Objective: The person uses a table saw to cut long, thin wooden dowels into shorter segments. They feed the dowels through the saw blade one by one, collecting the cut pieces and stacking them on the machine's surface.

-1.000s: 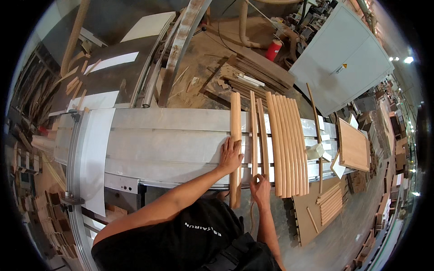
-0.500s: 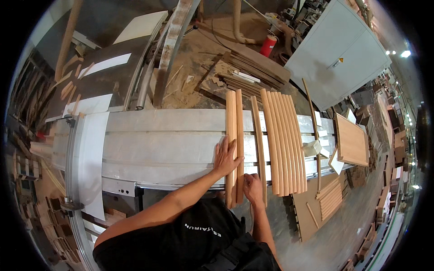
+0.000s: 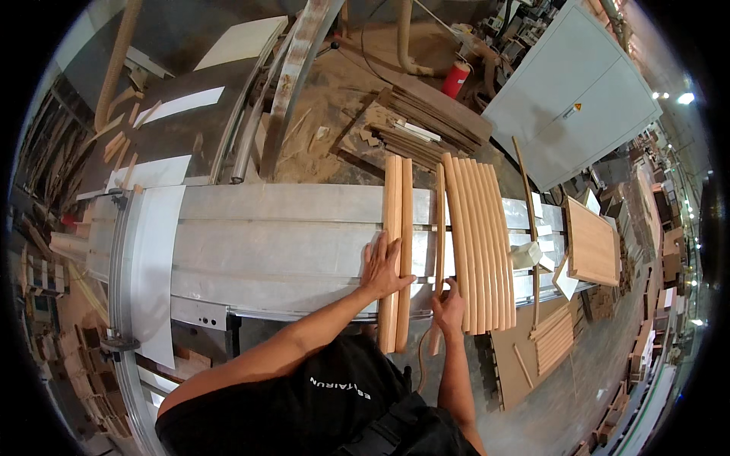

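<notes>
Two wooden strips lie side by side on the metal table [image 3: 281, 247], a wider left strip [image 3: 391, 190] and a narrower right strip [image 3: 406, 205]. My left hand [image 3: 382, 267] rests across them with its fingers spread and the thumb stretched over the narrower one. To the right is a single thin wooden strip [image 3: 439, 213], gripped near its lower end by my right hand [image 3: 449, 308]. The fingertips partly cover it there. Just beyond that hand, a row of several rounded wooden strips [image 3: 483, 243] lies packed edge to edge.
A pale block [image 3: 525, 254] and a long thin stick [image 3: 530, 197] lie right of the row. Farther right is a wooden panel [image 3: 593, 239]. A white sheet [image 3: 158, 266] and a metal rail [image 3: 122, 266] cross the table's left end. A grey cabinet [image 3: 570, 91] stands behind.
My right hand has moved right and slightly up, from beside the narrower strip to the thin strip. The thin strip has shifted right, closer to the row. My left hand stays nearly in place.
</notes>
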Motion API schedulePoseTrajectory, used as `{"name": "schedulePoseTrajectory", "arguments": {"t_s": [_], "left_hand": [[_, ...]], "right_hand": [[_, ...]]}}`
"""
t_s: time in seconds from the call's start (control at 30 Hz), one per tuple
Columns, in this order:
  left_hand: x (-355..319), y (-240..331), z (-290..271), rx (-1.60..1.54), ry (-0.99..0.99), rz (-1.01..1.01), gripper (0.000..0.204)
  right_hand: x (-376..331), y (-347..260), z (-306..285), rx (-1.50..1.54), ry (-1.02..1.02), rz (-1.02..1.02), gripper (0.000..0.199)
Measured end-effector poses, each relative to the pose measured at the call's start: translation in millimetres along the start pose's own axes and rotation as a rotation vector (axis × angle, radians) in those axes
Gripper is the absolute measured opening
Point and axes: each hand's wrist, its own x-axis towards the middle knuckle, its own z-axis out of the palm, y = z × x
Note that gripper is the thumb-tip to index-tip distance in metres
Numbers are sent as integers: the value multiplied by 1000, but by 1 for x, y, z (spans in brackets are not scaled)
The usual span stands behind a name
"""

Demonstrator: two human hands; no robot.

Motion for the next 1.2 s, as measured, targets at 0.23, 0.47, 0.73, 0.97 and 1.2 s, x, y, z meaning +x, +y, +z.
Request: {"name": "schedulePoseTrajectory", "arguments": {"t_s": [0.23,0.47,0.73,0.97,1.2], "left_hand": [[0,-1,3,18,0,-6,103],[0,-2,7,14,28,23,101],[0,-5,9,44,43,33,102],[1,1,7,33,9,20,100],[1,-2,12,63,11,18,99]], "right_hand": [[-2,1,21,-336,78,-57,37],[-6,20,27,-169,337,-74,42],[7,22,31,257,199,8,35],[15,43,14,-238,162,-136,35],[2,-3,32,-135,141,-119,31]]}}
